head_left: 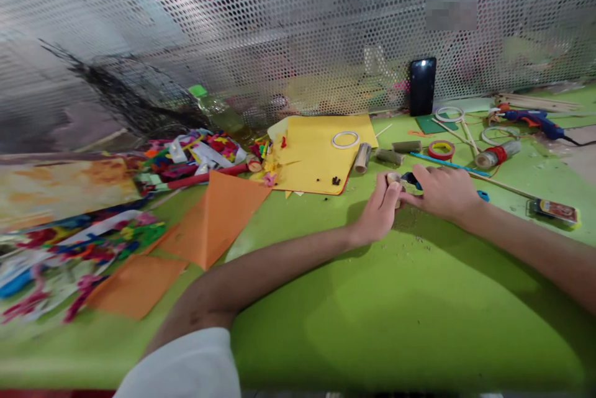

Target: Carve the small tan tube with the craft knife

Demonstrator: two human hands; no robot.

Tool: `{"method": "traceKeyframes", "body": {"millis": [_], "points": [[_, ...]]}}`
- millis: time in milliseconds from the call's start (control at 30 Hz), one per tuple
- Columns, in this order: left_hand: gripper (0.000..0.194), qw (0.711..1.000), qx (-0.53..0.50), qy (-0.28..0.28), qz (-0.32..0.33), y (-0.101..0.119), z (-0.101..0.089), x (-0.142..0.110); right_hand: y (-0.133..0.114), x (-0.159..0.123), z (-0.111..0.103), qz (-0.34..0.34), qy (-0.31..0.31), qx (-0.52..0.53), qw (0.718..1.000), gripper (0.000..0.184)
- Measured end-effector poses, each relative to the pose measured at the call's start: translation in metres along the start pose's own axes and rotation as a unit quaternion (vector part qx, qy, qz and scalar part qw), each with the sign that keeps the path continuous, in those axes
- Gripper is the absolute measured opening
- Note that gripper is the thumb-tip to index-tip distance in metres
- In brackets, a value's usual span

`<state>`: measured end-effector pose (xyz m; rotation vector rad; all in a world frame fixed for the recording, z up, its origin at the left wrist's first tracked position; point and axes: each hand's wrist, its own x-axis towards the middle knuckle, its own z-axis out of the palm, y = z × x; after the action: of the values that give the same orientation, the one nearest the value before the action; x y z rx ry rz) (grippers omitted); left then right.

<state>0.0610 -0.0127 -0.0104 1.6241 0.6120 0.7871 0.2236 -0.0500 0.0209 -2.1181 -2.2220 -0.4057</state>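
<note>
My left hand [378, 215] is closed around a short pale brown tube [393, 179], held upright a little above the green tabletop. My right hand [444, 190] grips a dark tool with blue parts [410, 180], its end against the tube's rim; fingers cover most of it, so I cannot make out its kind. Small crumbs [414, 239] lie on the table below both hands. Just beyond them are similar brown tubes, one standing tilted [362, 158], others lying [390, 156]. By my right wrist a blue ring-shaped piece [483, 195] shows.
Yellow sheets [321, 137], orange paper [228, 215] and heaped colourful scraps [200, 153] lie to the left. A phone [423, 86] leans on the perforated metal screen [298, 31]. Red-yellow tape [441, 149], a blue glue gun [533, 120] and a small box [557, 212] sit right.
</note>
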Motion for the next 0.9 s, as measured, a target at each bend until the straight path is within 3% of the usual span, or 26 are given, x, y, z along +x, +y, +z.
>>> {"method": "traceKeyframes", "body": {"millis": [533, 900], "points": [[0.027, 0.996, 0.062, 0.055, 0.017, -0.0053, 0.0001, 0.0020, -0.0076, 0.0012, 0.0007, -0.010, -0.048, 0.021, 0.999, 0.072], [0.026, 0.999, 0.024, 0.023, 0.000, -0.0037, -0.0012, 0.0028, -0.0022, 0.0021, -0.0040, 0.018, -0.035, 0.019, 0.999, 0.075]]}}
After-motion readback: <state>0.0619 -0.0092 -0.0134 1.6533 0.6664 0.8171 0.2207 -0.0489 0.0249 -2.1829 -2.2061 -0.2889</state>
